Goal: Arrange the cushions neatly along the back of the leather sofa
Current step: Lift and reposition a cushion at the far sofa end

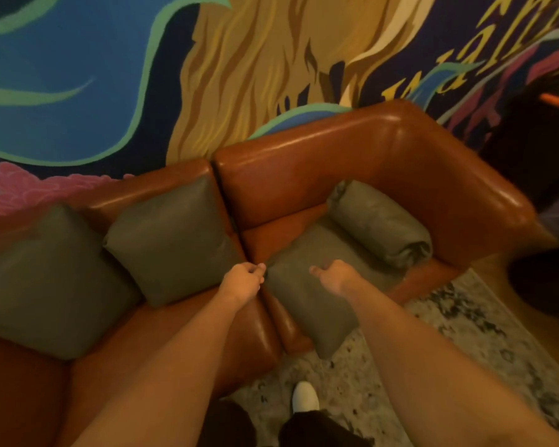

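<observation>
While two cushions already lean on the sofa [304, 175] back, flat green cushion [307, 304] lies lengthwise front-to-back between hands; left hand [244, 280] pinches its corner, right hand [331, 275] open above it.

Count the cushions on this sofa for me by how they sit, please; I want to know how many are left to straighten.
Propped upright against the sofa back: 2, the far-left cushion and the second cushion.
Lying flat on the seat: 1, the flat cushion, with the left hand at its corner.
Slumped in the sofa's right corner: 1, the crumpled cushion.
Total: 4 cushions.
</observation>
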